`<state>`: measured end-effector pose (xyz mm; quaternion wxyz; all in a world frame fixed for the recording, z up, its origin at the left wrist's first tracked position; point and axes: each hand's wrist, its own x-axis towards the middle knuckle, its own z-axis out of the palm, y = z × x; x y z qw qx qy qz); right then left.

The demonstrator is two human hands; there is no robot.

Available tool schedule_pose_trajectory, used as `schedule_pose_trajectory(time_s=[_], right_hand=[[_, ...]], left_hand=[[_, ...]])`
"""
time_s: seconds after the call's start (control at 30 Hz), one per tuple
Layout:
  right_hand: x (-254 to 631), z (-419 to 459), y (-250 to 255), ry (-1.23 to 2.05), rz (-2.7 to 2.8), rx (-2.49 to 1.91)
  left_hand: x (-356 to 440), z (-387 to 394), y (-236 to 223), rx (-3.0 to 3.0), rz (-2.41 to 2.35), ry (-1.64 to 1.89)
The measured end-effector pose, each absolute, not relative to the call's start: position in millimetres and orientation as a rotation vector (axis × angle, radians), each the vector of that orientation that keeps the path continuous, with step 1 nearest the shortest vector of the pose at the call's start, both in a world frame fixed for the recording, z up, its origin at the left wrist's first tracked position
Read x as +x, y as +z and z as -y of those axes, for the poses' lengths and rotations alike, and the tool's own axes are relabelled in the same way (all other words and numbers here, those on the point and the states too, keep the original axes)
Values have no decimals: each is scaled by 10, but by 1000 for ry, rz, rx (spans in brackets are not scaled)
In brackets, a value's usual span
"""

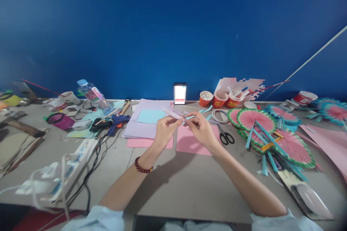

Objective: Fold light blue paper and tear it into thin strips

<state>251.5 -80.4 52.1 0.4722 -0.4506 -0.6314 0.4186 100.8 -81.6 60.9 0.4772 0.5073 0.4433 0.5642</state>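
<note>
My left hand (164,129) is closed in a pinch on a narrow lilac paper strip (172,114), which sticks up and to the left above its fingers. My right hand (201,128) meets it fingertip to fingertip, its thumb and fingers pinched together. A small light-blue piece (191,117) shows by those fingers; exactly what they grip is too small to tell. Both hands hover over pink paper (195,142). Left of them lies a stack of lilac sheets (139,129) with a light-blue sheet (150,116) on top. Black-handled scissors (226,138) rest beside my right hand.
Watermelon-patterned paper fans (256,121) are piled on the right. Red paper cups (220,99) and a lit phone (180,94) stand along the blue wall. A glue gun (116,122), a tilted bottle (94,94) and a power strip (73,168) with cables occupy the left.
</note>
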Motion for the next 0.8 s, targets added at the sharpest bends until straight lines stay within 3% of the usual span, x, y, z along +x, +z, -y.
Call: schedule_pose_trajectory(time_s=[0.8], right_hand=[[2497,776,444,1032,1556,-1125]], left_hand=[[1019,784,490,1193,-1078,1425]])
